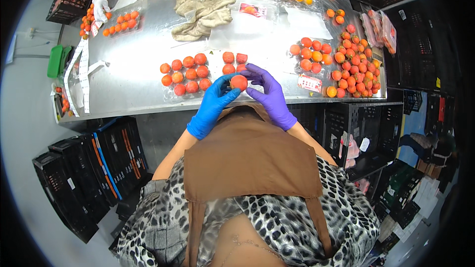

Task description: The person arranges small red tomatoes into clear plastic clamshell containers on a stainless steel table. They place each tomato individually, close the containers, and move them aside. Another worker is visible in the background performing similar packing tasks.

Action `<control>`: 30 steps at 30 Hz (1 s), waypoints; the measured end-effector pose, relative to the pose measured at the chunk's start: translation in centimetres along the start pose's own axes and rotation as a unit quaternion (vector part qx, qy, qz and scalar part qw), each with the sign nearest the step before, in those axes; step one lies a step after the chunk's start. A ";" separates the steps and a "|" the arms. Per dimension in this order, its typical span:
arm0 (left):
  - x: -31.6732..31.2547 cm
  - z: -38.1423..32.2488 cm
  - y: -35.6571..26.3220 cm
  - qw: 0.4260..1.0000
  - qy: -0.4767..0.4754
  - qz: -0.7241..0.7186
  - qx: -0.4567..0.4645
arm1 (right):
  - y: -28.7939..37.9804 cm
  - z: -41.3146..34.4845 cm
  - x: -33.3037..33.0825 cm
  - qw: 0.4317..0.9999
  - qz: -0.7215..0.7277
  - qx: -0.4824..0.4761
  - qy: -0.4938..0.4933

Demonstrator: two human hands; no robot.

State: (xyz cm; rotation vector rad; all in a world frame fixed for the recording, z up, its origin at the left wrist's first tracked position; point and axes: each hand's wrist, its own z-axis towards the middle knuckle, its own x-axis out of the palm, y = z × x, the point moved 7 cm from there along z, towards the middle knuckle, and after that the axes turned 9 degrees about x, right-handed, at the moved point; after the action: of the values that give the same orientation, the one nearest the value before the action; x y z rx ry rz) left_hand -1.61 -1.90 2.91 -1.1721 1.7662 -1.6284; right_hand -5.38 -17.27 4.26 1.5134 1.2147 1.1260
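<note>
My left hand [213, 105], in a blue glove, holds a round orange-red fruit [238, 82], probably a small persimmon, between thumb and fingers. My right hand [271, 98], in a purple glove, curves around its right side with fingers apart. Its thumb tip is close to the fruit; whether it touches is unclear. Just beyond my hands, several like fruits [228, 58] sit in rows, partly hidden by my fingers. To the left, a clear plastic tray [169, 94] carries rows of the same fruit [190, 73].
On the steel table [126, 81], a filled tray [297, 67] and a fruit pile [358, 66] lie right. Cloth gloves [202, 16] lie farther back. A co-worker's white-gloved hand [100, 7] touches fruit at far left. Black crates [74, 181] stand below left; shelving [363, 133] stands right.
</note>
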 end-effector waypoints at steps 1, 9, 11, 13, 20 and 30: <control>-0.1 0.0 -0.6 0.999 -0.008 0.032 0.038 | -0.5 0.0 -0.3 1.000 0.016 0.023 -0.004; 0.0 -0.4 -2.8 0.929 -0.015 0.292 0.228 | -1.5 -0.1 0.9 0.981 0.104 0.154 0.049; 0.1 -0.4 -3.0 0.921 -0.021 0.310 0.237 | -1.7 0.1 1.0 0.984 0.102 0.142 0.040; 0.0 -0.3 -3.0 0.924 -0.039 0.299 0.237 | -1.5 0.0 0.7 0.986 0.104 0.126 0.032; -1.9 0.0 -1.2 0.958 -0.110 0.189 0.186 | -0.6 -0.4 -2.2 0.997 0.056 0.028 -0.049; -3.7 0.1 1.0 0.975 -0.149 0.113 0.118 | -6.5 -3.9 -23.6 0.867 -0.021 -0.039 -0.495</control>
State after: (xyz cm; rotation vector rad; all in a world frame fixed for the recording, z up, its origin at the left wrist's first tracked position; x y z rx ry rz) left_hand 0.12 1.00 1.19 -1.0037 1.4176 -1.4008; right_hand -13.22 -39.25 -4.19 1.6429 0.4615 0.2294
